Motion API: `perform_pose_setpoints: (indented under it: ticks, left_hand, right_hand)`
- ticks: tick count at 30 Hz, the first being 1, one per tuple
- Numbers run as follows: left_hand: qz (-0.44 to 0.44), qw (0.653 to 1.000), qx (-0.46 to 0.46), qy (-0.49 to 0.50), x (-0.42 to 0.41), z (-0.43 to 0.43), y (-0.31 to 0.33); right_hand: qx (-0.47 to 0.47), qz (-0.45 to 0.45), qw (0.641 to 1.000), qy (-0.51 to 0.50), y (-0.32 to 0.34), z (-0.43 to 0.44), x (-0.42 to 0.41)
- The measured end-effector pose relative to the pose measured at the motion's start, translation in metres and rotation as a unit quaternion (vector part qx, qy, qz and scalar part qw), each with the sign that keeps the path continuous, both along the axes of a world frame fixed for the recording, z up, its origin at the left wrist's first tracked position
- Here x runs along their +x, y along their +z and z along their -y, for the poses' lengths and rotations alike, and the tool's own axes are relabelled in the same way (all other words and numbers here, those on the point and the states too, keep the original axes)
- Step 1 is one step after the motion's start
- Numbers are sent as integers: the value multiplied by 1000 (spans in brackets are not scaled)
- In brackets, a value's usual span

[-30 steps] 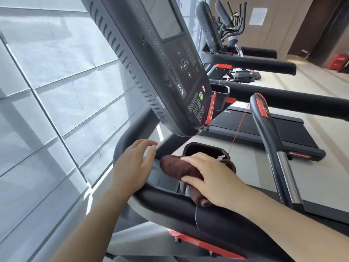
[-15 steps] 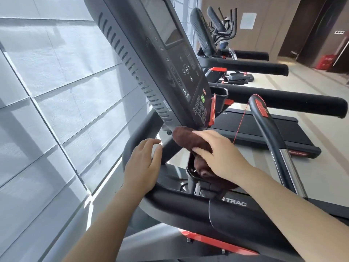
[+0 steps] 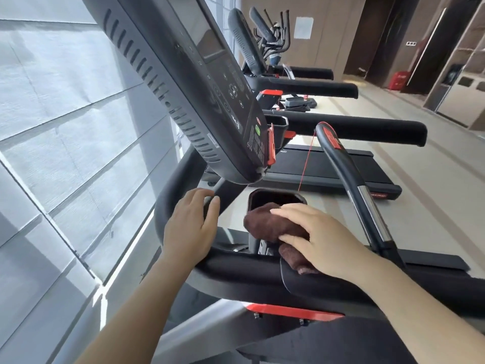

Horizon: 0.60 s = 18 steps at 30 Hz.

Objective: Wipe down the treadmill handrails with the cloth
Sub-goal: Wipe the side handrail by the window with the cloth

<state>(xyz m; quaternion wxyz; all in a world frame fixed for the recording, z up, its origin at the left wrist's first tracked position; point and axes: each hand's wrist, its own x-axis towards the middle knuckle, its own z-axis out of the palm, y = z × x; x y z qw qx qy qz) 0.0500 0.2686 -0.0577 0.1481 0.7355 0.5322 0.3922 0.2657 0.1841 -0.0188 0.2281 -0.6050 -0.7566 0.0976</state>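
Observation:
A dark brown cloth (image 3: 265,224) lies bunched over the edge of the black cup holder (image 3: 275,197) and the front handrail (image 3: 236,271) of the treadmill. My right hand (image 3: 317,240) presses flat on the cloth, fingers spread over it. My left hand (image 3: 190,224) rests open on the curved left handrail (image 3: 170,195), fingers slightly apart, holding nothing. The tilted black console (image 3: 199,82) hangs just above both hands.
An upright grip bar (image 3: 349,185) with a red tag and a red safety cord (image 3: 305,164) stands right of my right hand. A window with grey blinds (image 3: 65,114) fills the left. More treadmills (image 3: 341,127) line up beyond.
My right hand has slid the cloth down from just under the console to the cup holder's rim. My left hand has stayed on the left handrail.

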Motion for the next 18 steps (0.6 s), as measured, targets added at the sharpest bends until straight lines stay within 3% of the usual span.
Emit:
perform_pose_setpoints:
  ticks: [4, 10, 15, 18]
  left_hand:
    - [-9, 1000, -3, -20, -2, 1, 0]
    - [-40, 996, 8, -82, 0, 16, -2]
    - [-28, 996, 15, -88, 16, 35, -3]
    - [-26, 998, 8, -59, 21, 42, -5]
  right_hand:
    - [-32, -5, 999, -6, 5, 8, -4]
    - [14, -29, 998, -54, 36, 54, 14]
    - [-53, 85, 995, -21, 15, 65, 6]
    - [-41, 136, 990, -6, -6, 56, 2]
